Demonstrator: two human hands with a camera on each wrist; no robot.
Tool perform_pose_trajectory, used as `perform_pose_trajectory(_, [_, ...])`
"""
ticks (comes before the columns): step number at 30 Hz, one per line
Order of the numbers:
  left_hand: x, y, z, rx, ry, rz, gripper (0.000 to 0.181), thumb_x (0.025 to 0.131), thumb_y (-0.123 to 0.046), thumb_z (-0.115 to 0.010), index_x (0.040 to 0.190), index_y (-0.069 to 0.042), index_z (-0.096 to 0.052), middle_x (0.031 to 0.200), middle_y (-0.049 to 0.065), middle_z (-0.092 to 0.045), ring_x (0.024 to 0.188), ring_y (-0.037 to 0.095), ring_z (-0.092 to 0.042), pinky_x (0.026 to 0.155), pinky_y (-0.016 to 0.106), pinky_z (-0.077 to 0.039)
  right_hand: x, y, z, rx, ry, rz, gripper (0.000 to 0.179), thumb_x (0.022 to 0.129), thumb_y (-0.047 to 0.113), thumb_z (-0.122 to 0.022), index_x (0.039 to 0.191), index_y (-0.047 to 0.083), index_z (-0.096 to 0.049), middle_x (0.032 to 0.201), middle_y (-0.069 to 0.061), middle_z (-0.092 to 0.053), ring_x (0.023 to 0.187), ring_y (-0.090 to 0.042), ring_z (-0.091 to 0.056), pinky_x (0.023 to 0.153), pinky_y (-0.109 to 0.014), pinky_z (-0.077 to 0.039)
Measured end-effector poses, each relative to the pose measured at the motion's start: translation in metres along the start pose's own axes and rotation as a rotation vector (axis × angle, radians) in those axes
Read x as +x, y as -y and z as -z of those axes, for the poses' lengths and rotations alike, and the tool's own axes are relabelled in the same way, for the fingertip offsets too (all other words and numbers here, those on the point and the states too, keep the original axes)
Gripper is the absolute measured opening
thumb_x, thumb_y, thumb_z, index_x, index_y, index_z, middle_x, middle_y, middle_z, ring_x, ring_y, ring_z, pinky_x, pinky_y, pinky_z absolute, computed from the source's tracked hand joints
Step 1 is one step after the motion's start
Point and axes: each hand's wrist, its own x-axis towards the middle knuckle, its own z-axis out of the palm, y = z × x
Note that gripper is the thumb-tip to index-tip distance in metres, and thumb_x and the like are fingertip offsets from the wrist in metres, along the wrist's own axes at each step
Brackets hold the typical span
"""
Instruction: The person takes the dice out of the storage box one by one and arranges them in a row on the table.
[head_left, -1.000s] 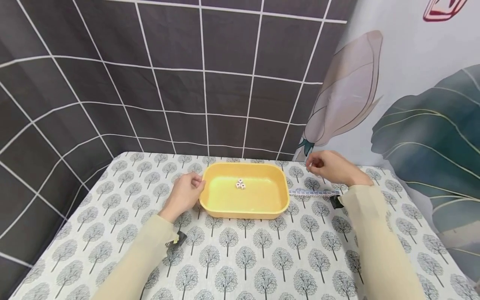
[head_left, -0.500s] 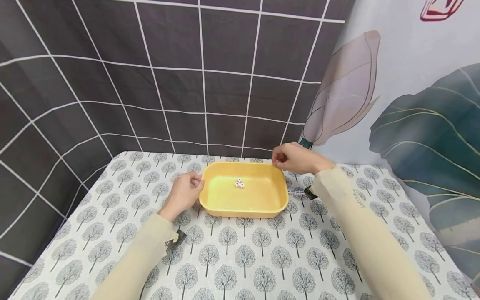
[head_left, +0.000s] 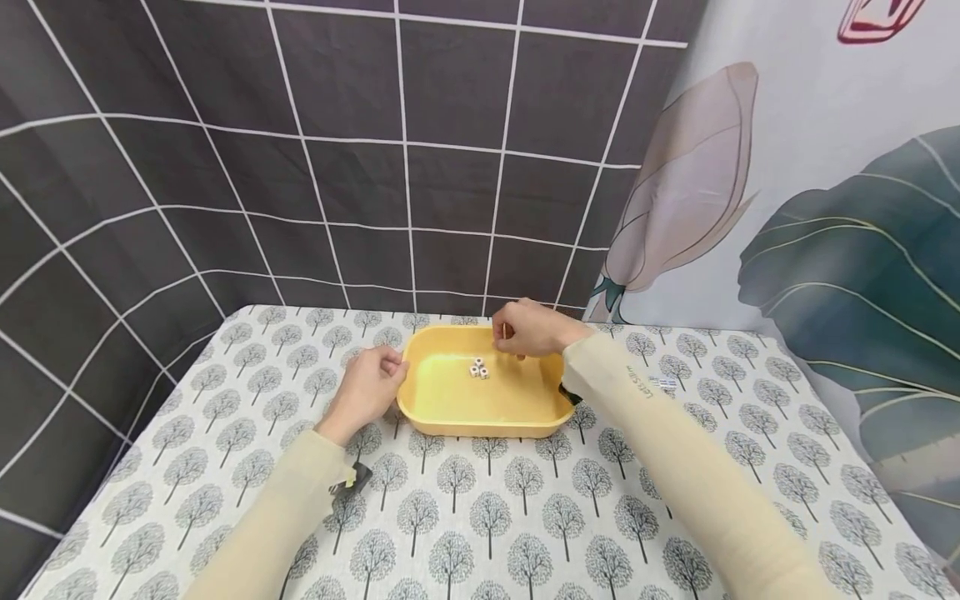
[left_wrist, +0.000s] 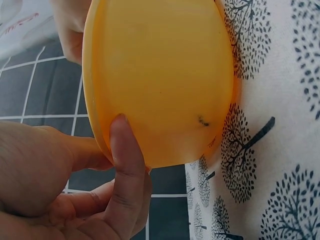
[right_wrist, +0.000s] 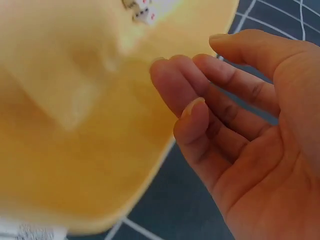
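Observation:
A yellow plastic basin (head_left: 487, 421) rests on the cloth. Three small white dice (head_left: 478, 369) lie together on its floor, and part of the group of dice (right_wrist: 142, 12) shows in the right wrist view. My left hand (head_left: 367, 385) pinches the basin's left rim; in the left wrist view, one digit lies against the outer wall of the basin (left_wrist: 165, 75). Over the back right part of the basin is my right hand (head_left: 528, 327). Its fingers (right_wrist: 220, 75) curl loosely towards the dice, the thumb stands apart, and nothing shows between them.
The tree-print tablecloth (head_left: 487, 517) spreads around the basin. A thin blue-and-white strip (head_left: 663, 384) lies to the right, mostly behind the right sleeve (head_left: 675, 433). A dark gridded curtain (head_left: 450, 183) hangs behind, with a floral curtain (head_left: 825, 250) at right.
My right hand has moved left from beside the basin, past its right rim, to above its interior. The left hand keeps its pinch on the rim, and the dice stay put.

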Motion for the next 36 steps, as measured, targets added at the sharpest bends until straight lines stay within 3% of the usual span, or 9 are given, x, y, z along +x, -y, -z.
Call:
perform_pose_trajectory(6, [0.002, 0.002, 0.0, 0.005, 0.004, 0.0, 0.025, 0.101, -0.013, -0.06, 0.116, 0.006, -0.064, 0.097, 0.021, -0.071, 0.055, 0.012, -0.063, 0.051, 0.025, -0.056, 0.011, 0.007, -0.017, -0.008, 0.068, -0.048, 0.014, 0.097, 0.02, -0.07, 0.092, 0.008, -0.073, 0.083, -0.012, -0.075, 0.068, -0.027, -0.074, 0.06, -0.021, -0.048])
perform_pose_trajectory(13, [0.002, 0.0, 0.001, -0.007, 0.012, 0.01, 0.024, 0.101, -0.012, -0.06, 0.115, 0.006, -0.064, 0.098, 0.022, -0.071, 0.056, 0.015, -0.064, 0.051, 0.025, -0.056, 0.017, 0.012, -0.031, -0.066, 0.1, -0.092, 0.024, 0.092, 0.032, -0.076, 0.08, 0.013, -0.071, 0.071, -0.008, -0.073, 0.054, -0.012, -0.06, 0.061, -0.024, -0.046])
perform_pose_trajectory(20, [0.0, 0.0, 0.001, -0.014, 0.014, 0.002, 0.024, 0.101, -0.011, -0.06, 0.116, 0.007, -0.063, 0.096, 0.02, -0.069, 0.056, 0.014, -0.062, 0.05, 0.025, -0.055, 0.019, 0.012, -0.037, -0.103, 0.093, -0.103, 0.025, 0.094, 0.038, -0.073, 0.081, 0.018, -0.066, 0.073, -0.001, -0.066, 0.064, -0.013, -0.06, 0.069, -0.028, -0.048])
perform_pose_trajectory(25, [0.001, 0.001, 0.0, -0.011, 0.021, 0.015, 0.025, 0.101, -0.012, -0.06, 0.117, 0.007, -0.063, 0.097, 0.02, -0.07, 0.057, 0.014, -0.063, 0.051, 0.025, -0.056, 0.02, 0.007, -0.035, -0.082, 0.112, -0.043, 0.012, 0.095, 0.024, -0.073, 0.087, 0.015, -0.07, 0.085, 0.001, -0.067, 0.077, -0.013, -0.058, 0.067, -0.023, -0.049])
perform_pose_trajectory(30, [0.003, 0.002, 0.001, -0.016, 0.029, 0.024, 0.025, 0.102, -0.013, -0.059, 0.118, 0.006, -0.062, 0.1, 0.021, -0.07, 0.06, 0.015, -0.064, 0.053, 0.025, -0.057, 0.019, 0.003, -0.029, -0.061, 0.158, -0.008, 0.003, 0.091, 0.011, -0.074, 0.089, 0.012, -0.073, 0.087, -0.001, -0.067, 0.077, -0.012, -0.058, 0.065, -0.02, -0.049])
perform_pose_trajectory(36, [0.003, 0.001, 0.001, -0.019, 0.037, 0.031, 0.025, 0.102, -0.013, -0.059, 0.118, 0.006, -0.062, 0.1, 0.021, -0.07, 0.059, 0.014, -0.064, 0.054, 0.026, -0.058, 0.019, 0.001, -0.025, -0.051, 0.205, -0.015, 0.022, 0.095, -0.004, -0.057, 0.096, 0.008, -0.075, 0.088, -0.003, -0.07, 0.074, -0.011, -0.058, 0.067, -0.018, -0.047])
